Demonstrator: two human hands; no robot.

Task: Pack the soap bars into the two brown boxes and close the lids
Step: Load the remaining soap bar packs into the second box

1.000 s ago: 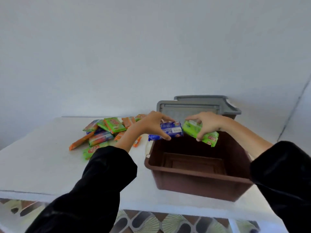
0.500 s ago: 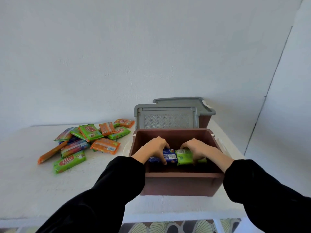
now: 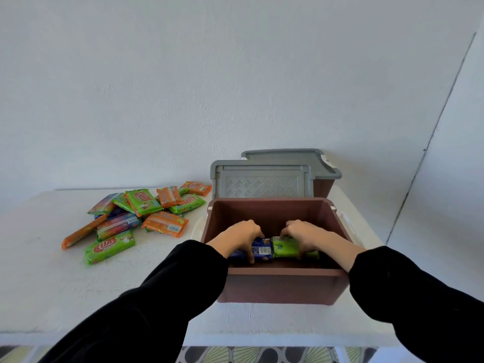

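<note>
Both hands were down inside the open brown box [image 3: 275, 286]: the left hand [image 3: 242, 235] gripped a blue soap bar [image 3: 258, 251], the right hand [image 3: 305, 235] a green soap bar [image 3: 284, 248], the two bars touching. A pile of soap bars [image 3: 136, 218] lay on the tabletop [image 3: 52, 284], left of the box.

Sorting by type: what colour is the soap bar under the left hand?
Blue soap bar, head view.

The near wall of the open brown box [image 3: 282, 286] hides its floor and the lower edges of the blue soap bar [image 3: 258, 250] and green soap bar [image 3: 284, 247]. The second brown box [image 3: 323, 186], upper right of centre, is mostly screened by the propped grey lid [image 3: 262, 180]. Both sleeves run off the bottom edge.
</note>
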